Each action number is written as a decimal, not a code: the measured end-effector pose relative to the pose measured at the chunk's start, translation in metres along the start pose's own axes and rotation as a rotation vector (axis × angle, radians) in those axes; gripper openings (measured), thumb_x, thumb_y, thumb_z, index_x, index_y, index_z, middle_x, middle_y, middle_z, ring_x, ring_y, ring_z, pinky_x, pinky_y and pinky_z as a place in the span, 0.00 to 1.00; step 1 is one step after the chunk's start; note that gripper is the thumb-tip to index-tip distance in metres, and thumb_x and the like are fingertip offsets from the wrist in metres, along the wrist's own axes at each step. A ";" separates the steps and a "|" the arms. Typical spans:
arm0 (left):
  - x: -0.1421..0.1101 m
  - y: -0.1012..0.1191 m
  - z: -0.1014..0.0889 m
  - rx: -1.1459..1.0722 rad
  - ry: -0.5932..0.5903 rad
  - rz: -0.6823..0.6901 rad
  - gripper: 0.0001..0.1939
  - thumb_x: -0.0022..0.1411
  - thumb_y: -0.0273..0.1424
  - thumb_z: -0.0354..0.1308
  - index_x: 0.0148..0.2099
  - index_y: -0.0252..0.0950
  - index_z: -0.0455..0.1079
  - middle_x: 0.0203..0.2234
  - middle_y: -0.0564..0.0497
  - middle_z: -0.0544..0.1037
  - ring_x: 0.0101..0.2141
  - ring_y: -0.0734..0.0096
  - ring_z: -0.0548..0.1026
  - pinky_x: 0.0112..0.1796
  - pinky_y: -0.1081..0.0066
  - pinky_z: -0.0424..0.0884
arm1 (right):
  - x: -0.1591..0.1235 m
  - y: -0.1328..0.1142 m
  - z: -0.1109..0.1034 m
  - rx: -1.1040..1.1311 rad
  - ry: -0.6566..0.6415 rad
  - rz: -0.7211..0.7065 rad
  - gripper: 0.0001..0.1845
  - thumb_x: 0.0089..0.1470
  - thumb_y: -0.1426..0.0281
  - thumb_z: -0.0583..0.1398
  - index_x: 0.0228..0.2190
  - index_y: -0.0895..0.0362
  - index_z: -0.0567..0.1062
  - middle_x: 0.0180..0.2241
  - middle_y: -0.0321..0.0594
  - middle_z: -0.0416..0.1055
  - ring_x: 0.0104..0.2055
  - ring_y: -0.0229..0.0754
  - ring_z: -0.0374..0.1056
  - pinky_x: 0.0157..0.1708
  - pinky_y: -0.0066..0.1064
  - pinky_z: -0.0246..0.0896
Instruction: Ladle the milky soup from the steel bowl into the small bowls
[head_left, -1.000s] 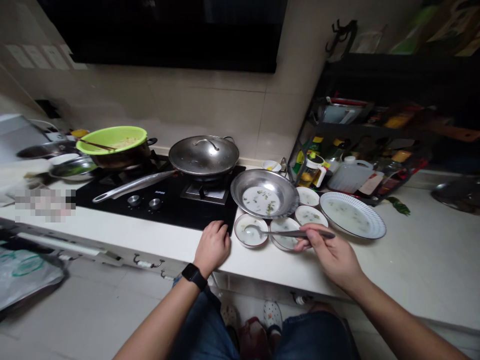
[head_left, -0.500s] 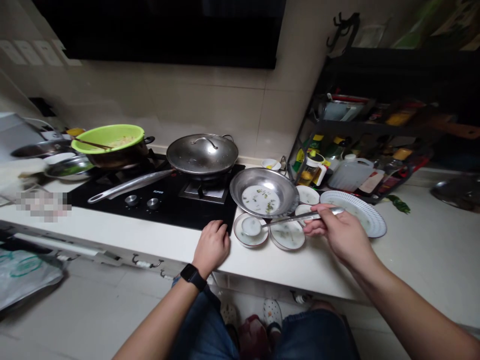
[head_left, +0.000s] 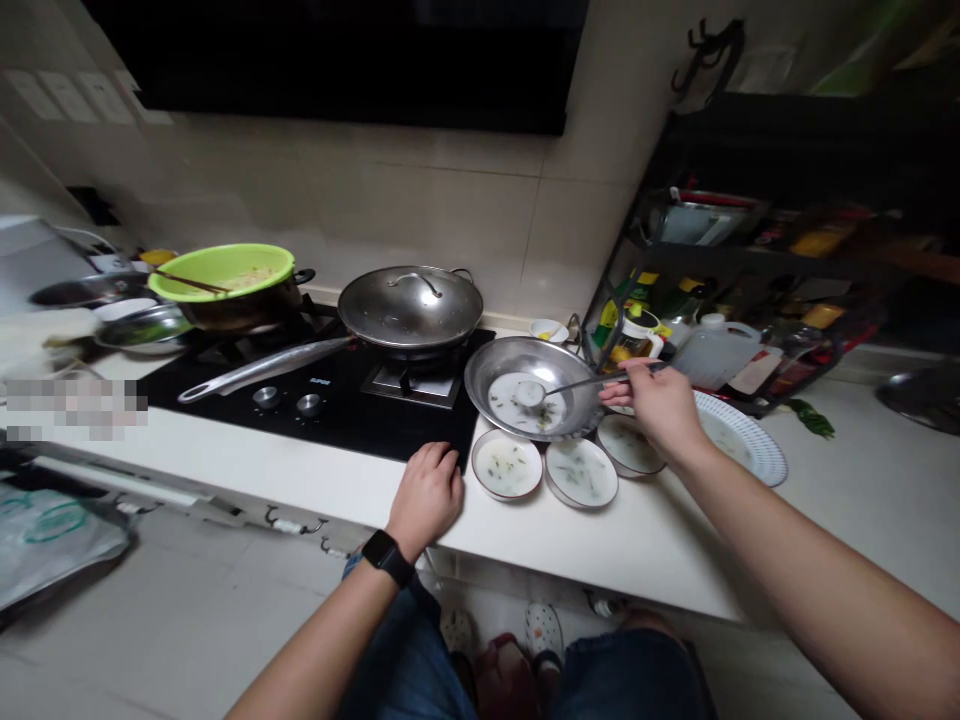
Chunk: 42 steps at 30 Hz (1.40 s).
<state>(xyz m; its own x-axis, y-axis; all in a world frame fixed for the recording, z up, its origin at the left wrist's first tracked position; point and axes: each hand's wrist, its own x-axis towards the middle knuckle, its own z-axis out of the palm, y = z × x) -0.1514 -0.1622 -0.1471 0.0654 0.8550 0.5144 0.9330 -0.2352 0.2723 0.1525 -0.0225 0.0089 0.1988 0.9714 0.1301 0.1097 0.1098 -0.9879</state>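
Note:
My right hand (head_left: 660,405) is closed around the handle of a metal ladle (head_left: 570,386). The ladle's bowl lies in the whitish liquid with green bits inside a wide steel basin (head_left: 577,365). Just in front of the basin stand a left bowl (head_left: 495,488) and a middle bowl (head_left: 592,497), both holding the same liquid. Another bowl (head_left: 628,468) is partly under my right hand. My left hand (head_left: 426,495), with a watch on its wrist, rests on the counter's front edge beside the stove, fingers laid down and holding nothing.
On the black stove (head_left: 337,425) sit a lidded wok (head_left: 412,310) with a long handle and a pot under a green basket (head_left: 225,262). A patterned plate (head_left: 769,450) lies right of the bowls. Bottles fill the rack (head_left: 750,248). Someone's blurred arm (head_left: 49,335) shows at far left.
My right hand has moved the ladle from above the left bowl back into the steel basin. More green bits show in that bowl. My left hand stays in place.

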 end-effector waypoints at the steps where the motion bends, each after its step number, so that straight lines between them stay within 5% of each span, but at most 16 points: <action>1: 0.000 0.000 0.001 -0.004 0.003 -0.001 0.16 0.68 0.26 0.54 0.53 0.34 0.78 0.52 0.36 0.79 0.56 0.47 0.74 0.59 0.45 0.75 | 0.003 0.007 0.004 -0.031 -0.023 -0.036 0.12 0.64 0.59 0.63 0.35 0.54 0.72 0.20 0.35 0.76 0.22 0.42 0.77 0.24 0.31 0.77; 5: -0.002 -0.002 0.003 -0.001 0.014 -0.002 0.16 0.68 0.26 0.54 0.53 0.35 0.78 0.52 0.37 0.79 0.55 0.47 0.74 0.58 0.45 0.75 | 0.001 0.025 0.009 -0.298 -0.184 -0.367 0.17 0.65 0.53 0.60 0.41 0.53 0.76 0.26 0.39 0.80 0.29 0.46 0.80 0.36 0.39 0.80; 9: -0.002 -0.002 0.003 0.017 0.022 0.004 0.15 0.69 0.26 0.54 0.53 0.34 0.78 0.52 0.37 0.79 0.55 0.48 0.74 0.59 0.47 0.75 | -0.012 0.026 -0.002 -0.620 -0.439 -0.808 0.12 0.66 0.60 0.59 0.42 0.51 0.81 0.40 0.47 0.83 0.41 0.51 0.80 0.47 0.45 0.78; 12: -0.002 -0.001 0.004 0.032 0.027 -0.001 0.14 0.69 0.26 0.54 0.52 0.34 0.78 0.52 0.38 0.79 0.55 0.48 0.74 0.59 0.48 0.75 | -0.023 0.021 -0.013 -0.633 -0.481 -0.900 0.11 0.66 0.63 0.59 0.42 0.51 0.82 0.43 0.48 0.83 0.42 0.51 0.80 0.44 0.43 0.78; 19: -0.002 -0.002 0.003 0.029 0.015 0.006 0.15 0.68 0.25 0.54 0.52 0.33 0.78 0.52 0.37 0.79 0.55 0.48 0.74 0.59 0.48 0.75 | -0.078 -0.002 -0.037 -0.328 -0.163 -0.627 0.14 0.71 0.56 0.58 0.45 0.50 0.79 0.31 0.41 0.83 0.35 0.49 0.81 0.46 0.45 0.77; 24: -0.001 -0.001 0.002 0.042 0.013 0.013 0.15 0.68 0.26 0.54 0.52 0.33 0.78 0.52 0.37 0.79 0.55 0.48 0.75 0.59 0.48 0.74 | -0.118 -0.007 -0.052 -0.288 -0.250 -0.594 0.13 0.71 0.56 0.58 0.44 0.48 0.80 0.30 0.40 0.84 0.33 0.48 0.82 0.41 0.41 0.78; 31: 0.000 0.000 0.000 0.031 -0.009 -0.002 0.15 0.68 0.25 0.55 0.53 0.32 0.78 0.52 0.36 0.79 0.55 0.48 0.74 0.60 0.49 0.74 | -0.129 0.017 -0.053 -0.367 -0.410 -0.678 0.14 0.71 0.58 0.58 0.43 0.51 0.81 0.30 0.41 0.84 0.36 0.47 0.82 0.44 0.38 0.79; 38: 0.001 0.000 -0.001 0.043 -0.010 0.011 0.15 0.68 0.26 0.55 0.52 0.31 0.79 0.52 0.36 0.79 0.55 0.48 0.75 0.59 0.48 0.75 | -0.125 0.027 -0.032 -0.129 -0.258 -0.097 0.28 0.63 0.41 0.60 0.41 0.53 0.75 0.23 0.44 0.81 0.26 0.51 0.81 0.31 0.41 0.81; 42: 0.000 -0.001 0.000 0.045 -0.003 0.019 0.15 0.68 0.26 0.55 0.52 0.31 0.78 0.52 0.36 0.79 0.54 0.48 0.75 0.58 0.47 0.75 | -0.112 0.020 -0.025 -0.031 -0.176 0.083 0.30 0.55 0.40 0.66 0.39 0.55 0.73 0.21 0.42 0.79 0.24 0.51 0.80 0.27 0.39 0.80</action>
<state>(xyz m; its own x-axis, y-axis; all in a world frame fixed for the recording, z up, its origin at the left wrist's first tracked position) -0.1524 -0.1617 -0.1477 0.0840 0.8520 0.5167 0.9465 -0.2305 0.2261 0.1573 -0.1343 -0.0237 0.0352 0.9990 0.0290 0.1309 0.0242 -0.9911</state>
